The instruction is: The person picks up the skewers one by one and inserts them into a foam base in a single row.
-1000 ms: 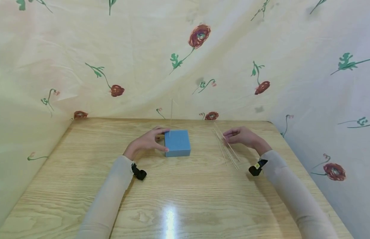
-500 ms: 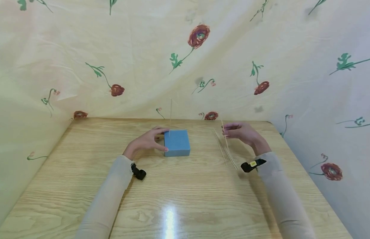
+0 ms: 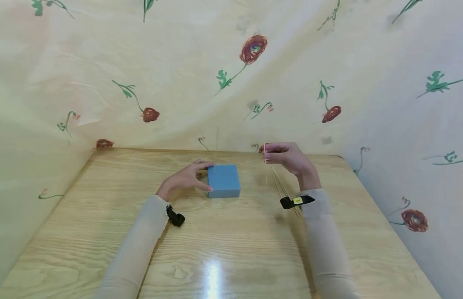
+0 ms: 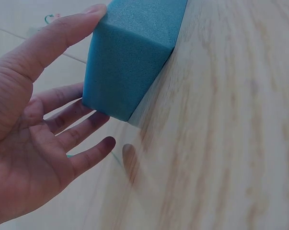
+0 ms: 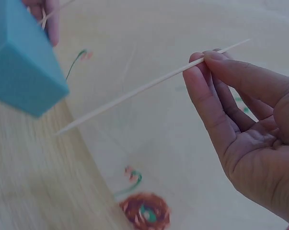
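A blue foam block [image 3: 225,178] sits on the table with a thin wooden skewer [image 3: 217,145] standing upright at its back left corner. My left hand [image 3: 184,177] holds the block from its left side, thumb at the front corner and fingers at the back. In the left wrist view the thumb [image 4: 63,38] lies against the block's edge. Raised above the table to the right of the block, my right hand [image 3: 289,158] pinches another bamboo skewer [image 5: 130,99] between thumb and fingertips. This skewer hangs nearly vertical in the head view, its pointed end downward.
Several loose skewers [image 3: 279,182] lie on the wooden table [image 3: 231,241] beneath my right hand and wrist. A flowered cloth [image 3: 179,74] hangs right behind the table's back edge and along both sides.
My right hand has lifted one skewer from the loose ones, turned it upright and carried it left toward the block. The left hand stays in place on the block.
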`<act>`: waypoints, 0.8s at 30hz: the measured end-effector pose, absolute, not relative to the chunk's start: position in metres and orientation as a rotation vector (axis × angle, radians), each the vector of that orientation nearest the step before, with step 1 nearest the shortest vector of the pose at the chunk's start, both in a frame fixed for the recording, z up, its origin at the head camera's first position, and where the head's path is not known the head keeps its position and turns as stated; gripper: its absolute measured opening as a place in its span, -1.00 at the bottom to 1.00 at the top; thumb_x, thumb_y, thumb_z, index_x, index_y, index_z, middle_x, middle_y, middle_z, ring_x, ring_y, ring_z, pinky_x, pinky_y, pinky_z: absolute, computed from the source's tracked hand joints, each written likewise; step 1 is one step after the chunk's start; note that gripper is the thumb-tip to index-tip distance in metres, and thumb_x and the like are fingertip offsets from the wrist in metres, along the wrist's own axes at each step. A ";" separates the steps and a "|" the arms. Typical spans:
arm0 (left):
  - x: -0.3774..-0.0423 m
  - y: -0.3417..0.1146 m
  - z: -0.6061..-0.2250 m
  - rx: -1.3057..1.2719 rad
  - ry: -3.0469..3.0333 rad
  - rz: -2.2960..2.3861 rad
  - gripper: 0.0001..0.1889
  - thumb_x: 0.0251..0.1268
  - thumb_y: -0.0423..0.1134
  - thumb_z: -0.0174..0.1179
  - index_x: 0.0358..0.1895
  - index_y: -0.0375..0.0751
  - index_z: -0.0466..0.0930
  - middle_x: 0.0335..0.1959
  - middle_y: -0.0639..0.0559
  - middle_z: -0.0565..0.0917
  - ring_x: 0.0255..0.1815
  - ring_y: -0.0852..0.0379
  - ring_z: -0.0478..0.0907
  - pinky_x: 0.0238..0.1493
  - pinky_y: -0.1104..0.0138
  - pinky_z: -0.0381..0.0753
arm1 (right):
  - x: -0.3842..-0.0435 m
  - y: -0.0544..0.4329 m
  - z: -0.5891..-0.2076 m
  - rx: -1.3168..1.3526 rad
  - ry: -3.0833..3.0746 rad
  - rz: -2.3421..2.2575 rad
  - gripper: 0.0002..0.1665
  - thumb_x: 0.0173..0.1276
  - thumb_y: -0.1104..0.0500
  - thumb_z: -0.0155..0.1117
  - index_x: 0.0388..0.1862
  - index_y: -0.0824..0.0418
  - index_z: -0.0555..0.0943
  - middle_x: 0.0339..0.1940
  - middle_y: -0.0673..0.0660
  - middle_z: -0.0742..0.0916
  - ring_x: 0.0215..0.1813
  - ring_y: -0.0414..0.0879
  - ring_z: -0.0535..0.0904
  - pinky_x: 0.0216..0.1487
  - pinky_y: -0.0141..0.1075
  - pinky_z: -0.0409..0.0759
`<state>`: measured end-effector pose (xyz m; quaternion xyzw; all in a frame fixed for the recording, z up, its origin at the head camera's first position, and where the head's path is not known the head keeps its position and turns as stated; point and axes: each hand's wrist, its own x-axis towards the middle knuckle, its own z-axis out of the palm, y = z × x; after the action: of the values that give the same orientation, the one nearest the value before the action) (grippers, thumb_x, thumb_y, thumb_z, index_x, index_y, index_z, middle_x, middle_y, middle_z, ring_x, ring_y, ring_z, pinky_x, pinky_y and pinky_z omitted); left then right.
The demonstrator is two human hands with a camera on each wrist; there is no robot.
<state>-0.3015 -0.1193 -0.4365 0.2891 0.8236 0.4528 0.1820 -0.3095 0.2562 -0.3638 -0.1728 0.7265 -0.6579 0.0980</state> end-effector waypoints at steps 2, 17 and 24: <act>-0.301 -0.119 -0.436 0.816 2.328 1.273 -0.05 0.20 -0.10 0.50 0.62 -0.03 0.16 0.61 -0.15 0.09 0.61 -0.22 0.07 0.51 -0.21 0.21 | -0.311 0.244 -0.362 -0.548 2.101 -2.007 -0.74 0.39 0.44 0.29 0.02 0.34 0.71 -0.13 0.05 0.82 -0.13 -0.13 0.77 -0.04 -0.29 0.75; -0.305 -0.114 -0.434 0.799 2.346 1.271 -0.04 0.17 -0.16 0.52 0.61 -0.10 0.17 0.58 -0.17 0.16 0.59 -0.20 0.10 0.53 -0.18 0.19 | -0.314 0.168 -0.363 -0.730 1.937 -2.309 -0.73 0.32 0.52 0.32 -0.11 0.27 0.77 -0.20 0.06 0.80 -0.16 -0.11 0.76 -0.07 -0.27 0.76; -0.305 -0.114 -0.434 0.792 2.376 1.246 -0.03 0.15 -0.15 0.53 0.60 -0.16 0.18 0.53 -0.18 0.23 0.53 -0.19 0.18 0.52 -0.17 0.22 | -0.313 0.146 -0.370 -0.755 1.937 -2.375 -0.76 0.34 0.51 0.31 -0.07 0.33 0.74 -0.25 0.05 0.80 -0.20 -0.13 0.75 -0.08 -0.29 0.76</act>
<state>-0.3054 -0.1141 -0.4339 0.2788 0.8368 0.4388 0.1715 -0.3127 0.1462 -0.3695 -0.2390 0.6137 -0.7525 -0.0076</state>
